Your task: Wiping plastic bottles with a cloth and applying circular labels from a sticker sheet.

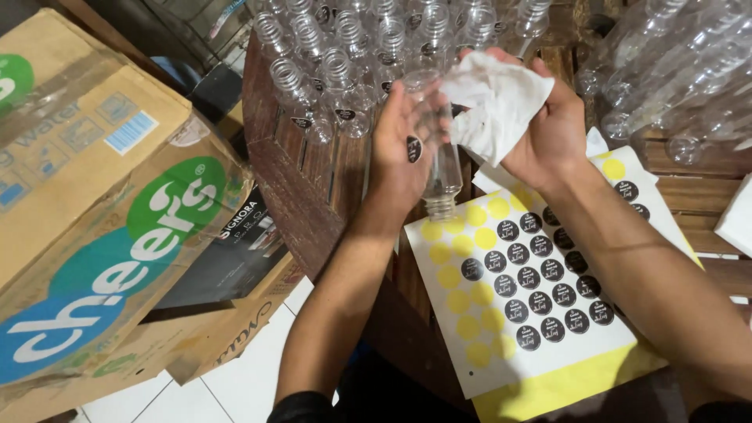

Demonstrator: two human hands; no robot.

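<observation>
My left hand [398, 149] holds a clear plastic bottle [440, 160] with its neck pointing toward me and a round black sticker on its side. My right hand [548, 129] grips a crumpled white cloth [495, 102] and presses it against the bottle's upper part. Just below the hands lies a sticker sheet [513, 282] with yellow backing, several round black stickers and several bare yellow circles.
Many empty clear bottles [345, 55] stand packed on the round dark wooden table [294, 172]. More bottles [674, 70] lie at the right. Large cardboard boxes [94, 204] stand on the left over a white tiled floor [235, 376].
</observation>
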